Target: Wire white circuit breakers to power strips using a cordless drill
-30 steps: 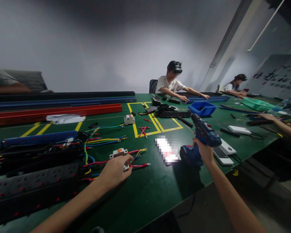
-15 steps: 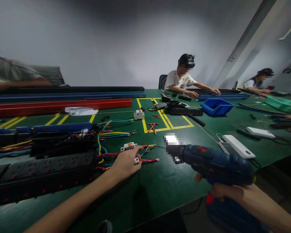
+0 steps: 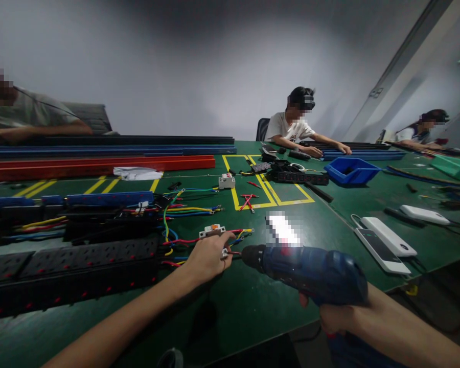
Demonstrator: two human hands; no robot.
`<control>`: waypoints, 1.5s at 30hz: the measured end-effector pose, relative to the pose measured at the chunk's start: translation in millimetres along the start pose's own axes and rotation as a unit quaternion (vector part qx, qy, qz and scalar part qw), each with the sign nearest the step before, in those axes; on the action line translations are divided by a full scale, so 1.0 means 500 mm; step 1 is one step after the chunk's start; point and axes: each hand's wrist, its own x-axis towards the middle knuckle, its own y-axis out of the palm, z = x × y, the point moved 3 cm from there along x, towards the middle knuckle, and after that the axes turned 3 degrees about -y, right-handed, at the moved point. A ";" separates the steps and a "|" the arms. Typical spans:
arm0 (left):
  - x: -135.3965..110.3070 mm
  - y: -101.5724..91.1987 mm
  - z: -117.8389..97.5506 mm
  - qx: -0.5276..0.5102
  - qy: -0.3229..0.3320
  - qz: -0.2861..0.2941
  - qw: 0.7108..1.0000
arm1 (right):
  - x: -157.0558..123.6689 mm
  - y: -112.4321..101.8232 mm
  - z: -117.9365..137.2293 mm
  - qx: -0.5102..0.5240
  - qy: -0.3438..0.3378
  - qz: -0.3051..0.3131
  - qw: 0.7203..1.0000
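My left hand [image 3: 205,258] is closed on a white circuit breaker [image 3: 212,231] with an orange toggle, just above the table. The fingers hide most of it. Red, yellow and blue wires with ring lugs [image 3: 249,231] lie beside it, and a red wire [image 3: 184,241] runs leftward to it. In my right hand [image 3: 343,317] I grip a blue cordless drill [image 3: 310,271] by its handle. Its black chuck points left, and the thin bit reaches the breaker's terminal side by my left fingertips. Whether the bit sits in a screw cannot be made out.
A long black socket strip [image 3: 88,260] lies at left. Another breaker [image 3: 226,181] and short red leads [image 3: 247,202] lie farther back, near a blue bin [image 3: 350,171]. White power banks [image 3: 389,236] rest at right. Co-workers sit across the table, one [image 3: 291,128] handling blue rails.
The drill has moved left and slightly down, bringing its bit from the ring lugs to the breaker. My left hand still holds the breaker. The view has shifted slightly.
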 end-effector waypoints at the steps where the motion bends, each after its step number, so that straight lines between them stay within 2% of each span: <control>1: 0.000 0.000 0.001 -0.002 0.001 -0.001 1.000 | 0.004 0.000 -0.001 0.001 -0.012 0.003 1.000; 4: 0.002 0.002 0.004 -0.001 0.001 0.004 1.000 | 0.014 -0.001 -0.005 -0.007 -0.034 0.005 0.999; 8: 0.002 0.004 0.006 0.003 -0.003 0.010 1.000 | 0.019 0.001 0.005 -0.010 -0.017 0.007 1.000; 14: 0.003 0.005 0.007 0.011 0.000 0.014 1.000 | 0.023 -0.011 0.058 -0.054 -0.045 0.038 0.997; 18: 0.003 0.006 0.005 0.020 -0.001 0.018 1.000 | 0.041 -0.043 0.124 -0.128 -0.072 0.087 0.985; 24: 0.001 0.004 0.002 0.058 -0.011 0.018 0.998 | 0.101 -0.068 0.260 -0.284 -0.096 0.203 0.932; 26: 0.000 0.004 0.001 0.072 -0.009 0.022 0.997 | 0.123 -0.065 0.297 -0.302 -0.090 0.239 0.918; 29: 0.000 0.006 0.002 0.060 -0.015 0.030 0.998 | 0.152 -0.058 0.334 -0.316 -0.034 0.278 0.906; 31: -0.002 0.008 0.004 0.037 -0.028 0.025 0.999 | 0.168 -0.052 0.354 -0.327 -0.023 0.277 0.903; 34: -0.003 0.009 0.002 0.006 -0.037 0.006 0.999 | 0.185 -0.040 0.378 -0.346 -0.044 0.276 0.896; 39: -0.002 0.010 0.003 -0.020 -0.031 0.004 0.999 | 0.202 -0.031 0.390 -0.383 -0.040 0.262 0.885; 43: 0.000 0.015 0.009 -0.009 -0.013 0.001 1.000 | 0.216 -0.041 0.388 -0.339 -0.046 0.176 0.923; 45: 0.001 0.019 0.012 0.000 -0.012 0.002 1.000 | 0.222 -0.047 0.382 -0.321 -0.037 0.156 0.933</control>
